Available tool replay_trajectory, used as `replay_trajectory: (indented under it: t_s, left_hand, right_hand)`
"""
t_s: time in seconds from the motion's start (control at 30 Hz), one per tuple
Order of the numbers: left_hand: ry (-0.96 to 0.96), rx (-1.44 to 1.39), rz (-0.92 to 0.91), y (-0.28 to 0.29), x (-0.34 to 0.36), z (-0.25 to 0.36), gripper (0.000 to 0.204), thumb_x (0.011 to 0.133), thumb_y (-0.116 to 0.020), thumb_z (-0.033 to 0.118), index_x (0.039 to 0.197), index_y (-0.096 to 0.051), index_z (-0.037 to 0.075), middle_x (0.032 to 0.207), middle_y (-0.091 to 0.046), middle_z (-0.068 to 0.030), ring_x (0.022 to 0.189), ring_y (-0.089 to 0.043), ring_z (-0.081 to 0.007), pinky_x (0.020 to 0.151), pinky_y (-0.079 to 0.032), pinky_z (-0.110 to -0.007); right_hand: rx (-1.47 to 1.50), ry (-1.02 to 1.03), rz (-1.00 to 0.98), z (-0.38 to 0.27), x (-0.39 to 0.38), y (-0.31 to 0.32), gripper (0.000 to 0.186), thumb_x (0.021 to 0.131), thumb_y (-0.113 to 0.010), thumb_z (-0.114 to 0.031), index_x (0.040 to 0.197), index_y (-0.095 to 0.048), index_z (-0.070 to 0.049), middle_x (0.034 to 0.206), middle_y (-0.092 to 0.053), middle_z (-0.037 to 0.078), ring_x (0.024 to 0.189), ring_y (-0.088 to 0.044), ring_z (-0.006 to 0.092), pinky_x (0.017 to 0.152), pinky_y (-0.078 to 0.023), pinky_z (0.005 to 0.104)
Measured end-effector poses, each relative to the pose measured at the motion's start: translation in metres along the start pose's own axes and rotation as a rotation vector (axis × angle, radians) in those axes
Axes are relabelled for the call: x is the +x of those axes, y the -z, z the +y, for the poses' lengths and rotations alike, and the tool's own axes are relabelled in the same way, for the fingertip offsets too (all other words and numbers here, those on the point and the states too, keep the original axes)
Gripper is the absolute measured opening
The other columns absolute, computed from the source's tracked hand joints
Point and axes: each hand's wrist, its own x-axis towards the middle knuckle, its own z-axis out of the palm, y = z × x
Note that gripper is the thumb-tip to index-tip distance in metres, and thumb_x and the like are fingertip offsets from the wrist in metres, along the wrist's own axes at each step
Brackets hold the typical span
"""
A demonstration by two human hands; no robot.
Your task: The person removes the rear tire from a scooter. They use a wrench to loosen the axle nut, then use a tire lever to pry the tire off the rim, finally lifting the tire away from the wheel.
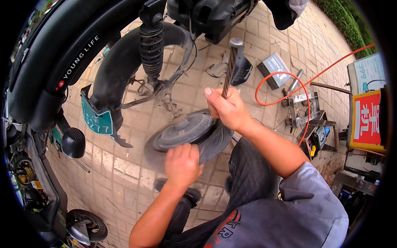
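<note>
One scooter (49, 53) leans over the paved floor (124, 173); one wheel (188, 131) lies flat below it. One twisted steel bar (229, 70) stands near upright, right hand (227, 109) fingers clamped on it. Left hand (182, 163) fingers curl over the tyre's edge.

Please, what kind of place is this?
Probably an outdoor roadside repair spot for scooters. A black scooter rear with its spring shock absorber stands on paving bricks, a removed grey wheel with black tyre lies there, and an orange hose runs past scattered tools.
</note>
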Motion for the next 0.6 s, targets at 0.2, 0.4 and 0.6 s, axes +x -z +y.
replay_trajectory:
  t_s: [0.2, 0.4, 0.6]
  left_hand:
    - [0.042, 0.015, -0.025, 0.008, 0.012, -0.01, 0.051, 0.046, -0.085, 0.02, 0.088, -0.063, 0.004, 0.08, -0.055, -0.0067, 0.078, -0.058, -0.0266, 0.068, -0.044, -0.038]
    - [0.121, 0.101, -0.055, 0.01, 0.091, 0.001, 0.058, 0.051, -0.088, 0.028, 0.096, -0.061, 0.004, 0.096, -0.056, -0.0112, 0.094, -0.056, -0.0295, 0.08, -0.046, -0.04]
    - [0.188, 0.109, 0.058, 0.024, 0.106, -0.028, 0.08, 0.057, -0.087, 0.03, 0.123, -0.051, 0.002, 0.121, -0.052, -0.0154, 0.11, -0.051, -0.033, 0.092, -0.042, -0.044]
  right_hand:
    - [0.436, 0.163, 0.318, -0.079, 0.048, 0.071, 0.048, 0.096, -0.05, -0.034, 0.059, -0.025, -0.017, 0.05, -0.022, -0.003, 0.041, -0.019, 0.0107, 0.042, -0.022, 0.0301]
    - [-0.438, 0.152, 0.474, -0.023, 0.015, 0.113, 0.042, 0.095, -0.054, -0.034, 0.066, -0.05, -0.005, 0.053, -0.04, 0.006, 0.051, -0.042, 0.0201, 0.052, -0.037, 0.0358]
    - [-0.795, 0.1, 0.514, 0.052, 0.026, 0.11, 0.031, 0.094, -0.052, -0.032, 0.095, -0.063, -0.004, 0.091, -0.06, 0.017, 0.09, -0.058, 0.0375, 0.078, -0.046, 0.0441]
